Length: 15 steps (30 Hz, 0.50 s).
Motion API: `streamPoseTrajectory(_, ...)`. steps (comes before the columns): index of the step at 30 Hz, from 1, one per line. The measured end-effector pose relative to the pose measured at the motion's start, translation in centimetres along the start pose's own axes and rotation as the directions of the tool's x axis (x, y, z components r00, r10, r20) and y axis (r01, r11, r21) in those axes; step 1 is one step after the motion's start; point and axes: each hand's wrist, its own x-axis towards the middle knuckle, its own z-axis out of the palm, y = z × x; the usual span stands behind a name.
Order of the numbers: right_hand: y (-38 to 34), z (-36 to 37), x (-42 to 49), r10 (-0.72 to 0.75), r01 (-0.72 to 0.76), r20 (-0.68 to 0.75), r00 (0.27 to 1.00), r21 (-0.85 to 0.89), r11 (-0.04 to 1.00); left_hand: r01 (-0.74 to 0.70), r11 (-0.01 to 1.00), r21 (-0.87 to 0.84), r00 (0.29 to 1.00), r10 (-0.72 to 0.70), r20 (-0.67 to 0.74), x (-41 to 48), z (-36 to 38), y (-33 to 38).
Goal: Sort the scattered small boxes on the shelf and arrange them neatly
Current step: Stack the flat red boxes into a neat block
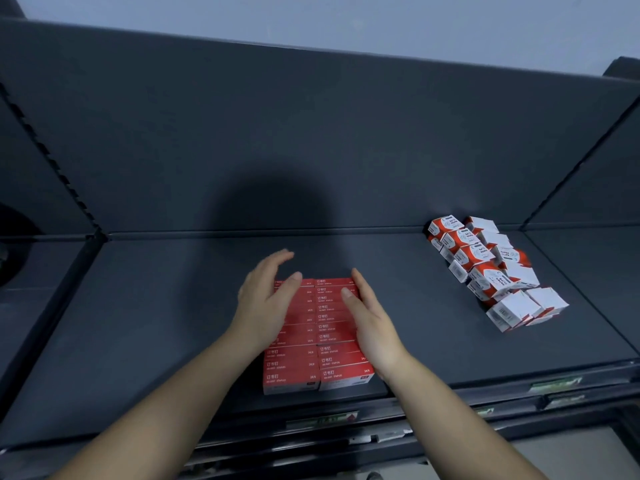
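**Red block squared between two flat hands; loose pile waits to the right**

We see the red boxes packed into a tidy block of two columns near the front middle of the shelf. The block's long axis runs from the front edge toward the back panel, while each box in it lies crosswise, left to right.

Our left hand is over the block's left column and our right hand lies along its right side. Neither grip is clamped on anything: the fingers of both are straight and apart, palms turned toward each other with the block between them. (Whether the left palm actually touches the boxes we cannot tell; it is slightly blurred.)

We judge this to be a squaring-up press, which would leave the red group nearly done.

The relation that matters next is the white-and-red boxes. They sit well apart from the block, to its right and further back, close to the back panel. They form a rough diagonal heap, several tilted or lying on different faces. The right hand is clearly the nearer one, so we would expect it to lead there.

No bin or tray is in view; the shelf alone carries both groups. A label strip runs along its front edge.
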Motion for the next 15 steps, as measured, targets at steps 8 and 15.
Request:
streamPoseTrajectory(8, 0.75, 0.28, 0.59, -0.03, 0.029, -0.025, 0.999, -0.052, 0.998, -0.102, 0.969, 0.225, 0.983, 0.063, 0.174, 0.94, 0.97, -0.2)
streamPoseTrajectory(15, 0.89, 0.27, 0.75, -0.054, 0.052, -0.021, 0.998, -0.089, 0.995, -0.197, 0.913, 0.358, 0.968, 0.123, 0.218, 0.77, 0.91, -0.21)
